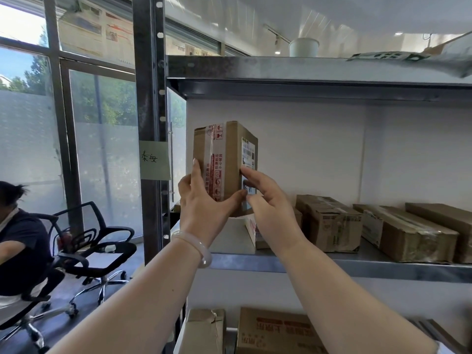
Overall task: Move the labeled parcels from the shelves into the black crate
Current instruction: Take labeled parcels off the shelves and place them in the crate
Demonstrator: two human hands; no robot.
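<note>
Both hands are up on the labeled parcel (224,159), a brown carton standing on end just off centre toward eleven o'clock, at the left end of the middle shelf (357,265). The left hand (201,203) wraps its taped face, fingers up the side, thumb hooked across the bottom corner, a pale bracelet (198,247) on that wrist. The right hand (268,200) pinches the face with the white shipping label, thumb and fingertips on the sticker's lower part. At the parcel's six o'clock sits a white box (232,237); the hands cover the parcel's base, so it may be resting on that box or just clear of it. Out at four o'clock, brown parcels (329,223) lie flat along the same shelf, well apart from the grip. At nine o'clock a green note (154,159) is stuck on the steel upright; at eight o'clock, an office chair (102,238) beside a seated person (18,238). More cartons (275,330) one level down, at six.
</note>
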